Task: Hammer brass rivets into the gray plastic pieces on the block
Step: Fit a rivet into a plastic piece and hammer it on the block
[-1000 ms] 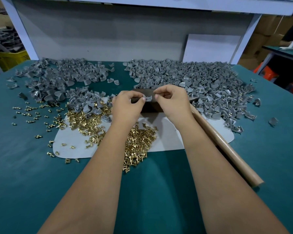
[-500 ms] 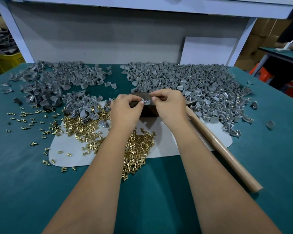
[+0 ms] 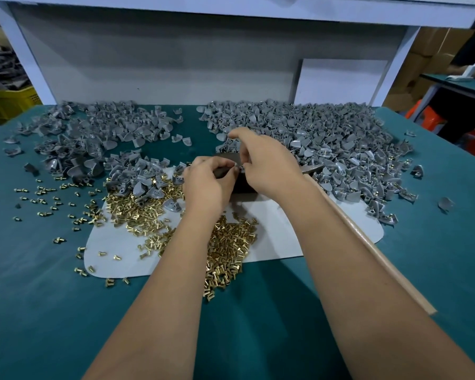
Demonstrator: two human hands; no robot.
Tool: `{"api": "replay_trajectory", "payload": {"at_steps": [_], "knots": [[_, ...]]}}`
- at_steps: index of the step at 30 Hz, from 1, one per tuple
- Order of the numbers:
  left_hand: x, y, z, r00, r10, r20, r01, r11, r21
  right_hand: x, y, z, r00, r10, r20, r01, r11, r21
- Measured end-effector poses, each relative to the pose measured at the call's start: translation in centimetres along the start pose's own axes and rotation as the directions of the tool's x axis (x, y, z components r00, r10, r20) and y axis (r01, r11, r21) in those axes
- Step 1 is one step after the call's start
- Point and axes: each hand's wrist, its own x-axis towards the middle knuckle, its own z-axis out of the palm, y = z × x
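We pinch one small gray plastic piece (image 3: 237,166) between left hand (image 3: 206,185) and right hand (image 3: 266,163) fingertips over the dark block (image 3: 242,185); the wooden-handled hammer (image 3: 368,242) lies idle, heaps of loose brass rivets (image 3: 225,242) remain

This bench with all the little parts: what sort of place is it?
Probably a small factory assembly bench: heaps of gray plastic pieces, a spread of brass rivets, stacked cardboard boxes behind, and another green worktable nearby.

A: What colour is the table (image 3: 39,311)?
B: Plain teal. The mat (image 3: 280,229) on it is white.
A: And the piles?
B: Rivets (image 3: 228,242) on the mat are shiny brass; the pieces (image 3: 327,138) behind the mat are gray.
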Motion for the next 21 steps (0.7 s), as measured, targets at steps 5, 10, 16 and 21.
{"api": "replay_trajectory", "payload": {"at_steps": [5,10,16,21], "knots": [[0.2,-0.1,0.1,1.0,-0.005,0.026,0.004,0.999,0.032,0.2,-0.9,-0.7,0.992,-0.075,0.105,0.091,0.983,-0.158],[0.3,-0.2,0.1,1.0,-0.01,0.019,0.01,1.0,0.018,0.3,-0.5,-0.3,0.994,-0.065,0.092,0.074,0.992,-0.101],[0.0,-0.3,0.1,1.0,-0.007,0.006,0.007,0.999,-0.043,-0.3,1.0,1.4,0.998,0.025,-0.056,-0.013,0.981,0.193],[0.1,-0.4,0.1,1.0,-0.002,0.006,0.003,0.999,-0.039,-0.6,1.1,2.1,0.99,0.06,-0.13,-0.02,0.958,0.288]]}}
